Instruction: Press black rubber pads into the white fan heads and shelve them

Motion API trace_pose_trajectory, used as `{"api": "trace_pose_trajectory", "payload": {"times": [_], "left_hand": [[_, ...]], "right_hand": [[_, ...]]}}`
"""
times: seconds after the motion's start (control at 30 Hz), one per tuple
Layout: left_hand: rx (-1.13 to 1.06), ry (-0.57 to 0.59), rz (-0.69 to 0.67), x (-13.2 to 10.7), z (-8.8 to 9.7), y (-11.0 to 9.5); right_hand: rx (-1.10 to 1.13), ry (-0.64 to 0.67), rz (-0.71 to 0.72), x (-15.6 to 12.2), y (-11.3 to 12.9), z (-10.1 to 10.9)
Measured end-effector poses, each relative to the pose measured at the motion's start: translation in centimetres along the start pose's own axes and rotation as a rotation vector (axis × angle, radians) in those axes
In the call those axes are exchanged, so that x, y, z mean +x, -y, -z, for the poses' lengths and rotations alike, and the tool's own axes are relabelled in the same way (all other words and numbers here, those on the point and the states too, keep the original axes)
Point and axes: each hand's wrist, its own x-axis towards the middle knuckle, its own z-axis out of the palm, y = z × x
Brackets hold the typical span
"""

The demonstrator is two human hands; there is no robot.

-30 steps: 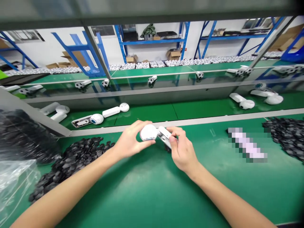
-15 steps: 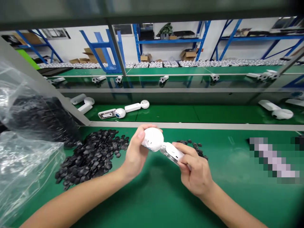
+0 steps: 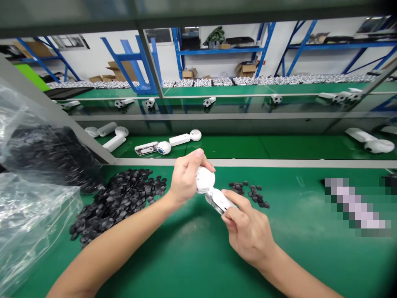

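In front of me, above the green bench, both hands hold a white handheld device [image 3: 206, 180] with a round head and a narrow handle, its kind unclear. My left hand [image 3: 185, 176] is wrapped round the left side of the head, thumb on top. The handle is pinched between the thumb and fingers of my right hand [image 3: 248, 227], and a gap shows along its lower side. A large heap of small black pieces [image 3: 124, 198] lies left of my left hand. Behind my right hand is a smaller scatter of black pieces [image 3: 256, 193].
A clear plastic bag [image 3: 46, 153] with black contents stands at the left. Behind the metal rail [image 3: 279, 163], several similar white devices [image 3: 180, 140] lie on a green belt [image 3: 232, 147]. Ball-patterned ones [image 3: 209, 102] lie further back. A pixelated patch [image 3: 356, 203] covers something at right.
My left hand has turned and shifted its grip, its thumb now over the top of the head. The device has tilted, its head now partly covered. My right hand has moved slightly left and down.
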Motion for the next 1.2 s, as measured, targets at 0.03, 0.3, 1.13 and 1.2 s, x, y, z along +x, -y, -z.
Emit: {"api": "trace_pose_trajectory", "payload": {"times": [0.03,0.3,1.13,1.2], "left_hand": [[-0.007,0.024,0.039,0.2,0.0,0.1],[-0.494,0.126,0.278,-1.2,0.3,0.7],[-0.398,-0.025,0.675,-6.1,3.4,5.1],[-0.413,0.036,0.649,-6.6,3.3,5.5]], "right_hand": [[0.034,0.007,-0.010,-0.1,-0.1,0.0],[0.765,-0.060,-0.582,-0.5,-1.1,-0.4],[0.864,0.248,-0.867,0.2,-2.9,-2.6],[0.916,0.277,-0.940,0.5,-2.4,-2.9]]}}
